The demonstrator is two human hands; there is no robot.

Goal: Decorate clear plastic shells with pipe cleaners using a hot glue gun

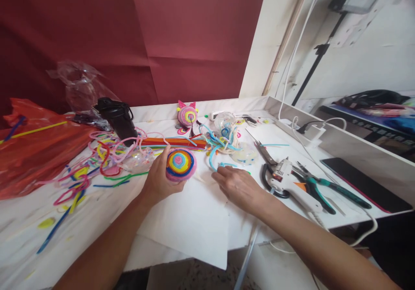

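White paper (191,223) overhangs the near edge of the table (19,238), before both hands. The left hand (158,177) grips a ringed round piece (180,164); the right hand (238,186) curls, hold unclear, a bare gap parting it from the glue gun (298,188). Maroon backing (194,30) stands beyond.

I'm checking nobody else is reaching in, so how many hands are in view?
2. The left hand holds a round, color-ringed piece; the right hand is to its right, near a light-blue strip. No other hand shows.
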